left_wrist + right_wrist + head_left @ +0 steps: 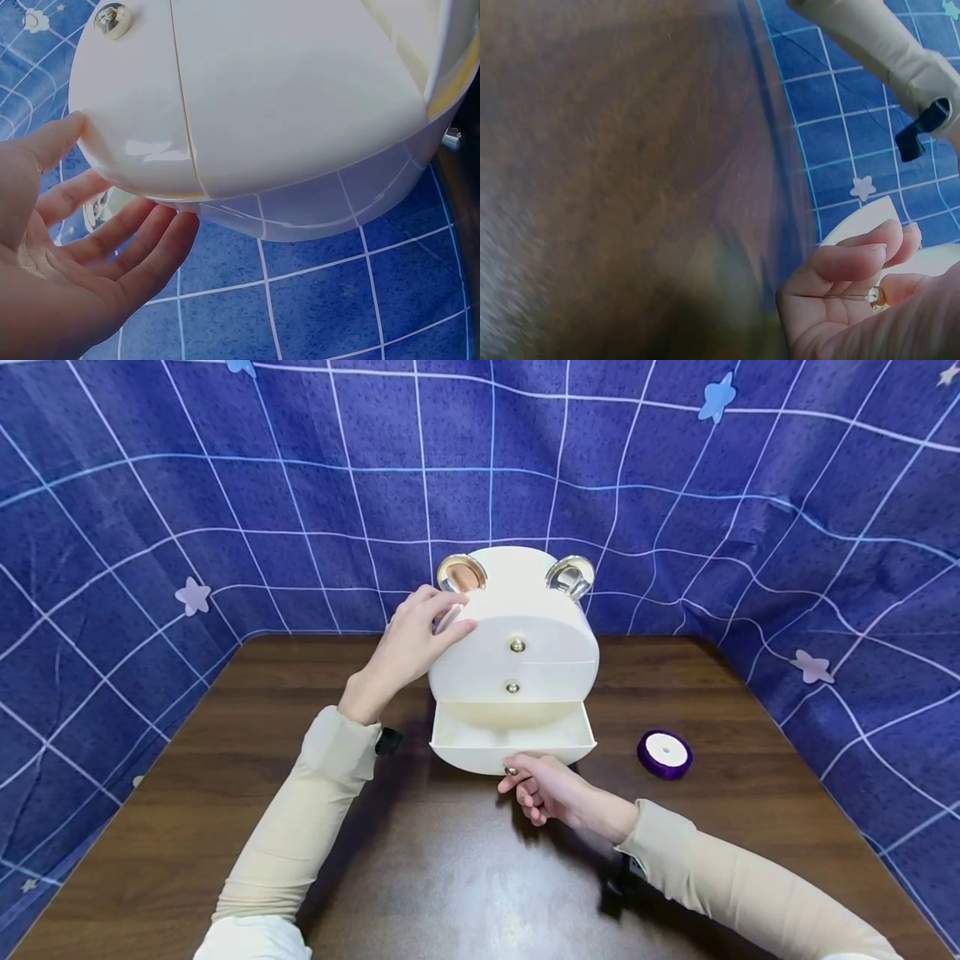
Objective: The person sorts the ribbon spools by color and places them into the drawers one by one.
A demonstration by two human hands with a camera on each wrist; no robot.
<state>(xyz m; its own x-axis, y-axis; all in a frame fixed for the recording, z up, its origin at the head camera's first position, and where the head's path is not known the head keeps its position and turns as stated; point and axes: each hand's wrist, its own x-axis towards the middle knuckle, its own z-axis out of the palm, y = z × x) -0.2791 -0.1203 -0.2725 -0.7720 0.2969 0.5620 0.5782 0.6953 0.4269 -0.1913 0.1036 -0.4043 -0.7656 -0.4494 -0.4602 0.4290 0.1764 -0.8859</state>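
A white storage box with drawers and two shiny round ears stands on the table. Its bottom drawer is pulled out and shows a bare inside. My left hand holds the box by its upper left edge, thumb on the front and fingers round the side, as the left wrist view also shows. With thumb and index finger my right hand pinches the small gold knob of the bottom drawer; the other fingers are curled below. Both upper drawers are closed, each with a gold knob.
Right of the box lies a roll of purple ribbon with a white centre. The brown wooden table extends in front. A blue gridded cloth with stars hangs behind and at both sides.
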